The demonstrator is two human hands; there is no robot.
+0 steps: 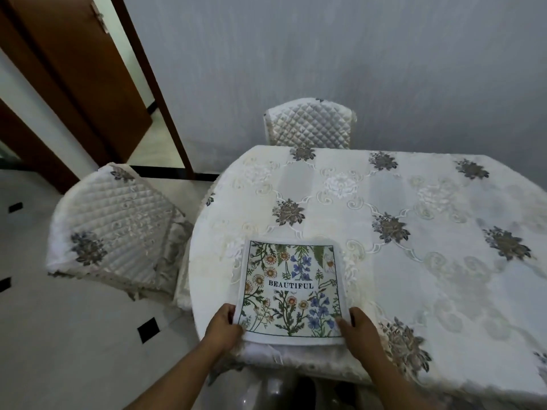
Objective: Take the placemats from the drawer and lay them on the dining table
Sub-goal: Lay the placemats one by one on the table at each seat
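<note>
1. The left hand [222,324] pinches the near-left corner of the placemat [291,291], thumb on top at the white border and the other fingers tucked under the edge, so it is closed on the cloth.
2. The right hand [356,327] grips the near-right corner the same way, its thumb [340,321] lying across the printed flowers; the fingers beneath are hidden.
3. The placemat, a square floral cloth printed with the word BEAUTIFUL, lies on the near-left part of the dining table [444,261]. Its far edge rests flat on the embroidered tablecloth [340,184], while its near edge sits right at the table's near rim.
4. Whether more mats are stacked beneath this one cannot be told; only one printed face shows.
5. The step in hand looks like the final settling of this mat. To do it well, both hands should let go together and low, so the near edge drops without a fold.
6. The mat sits slightly skewed to the table rim; a small twist from both corners would square it.
7. Nudging it a little farther from the rim would keep it from overhanging or slipping off.
8. Two chairs with quilted covers stand at the left [118,226] and far [310,122] sides, which suggests where further mats belong.
</note>
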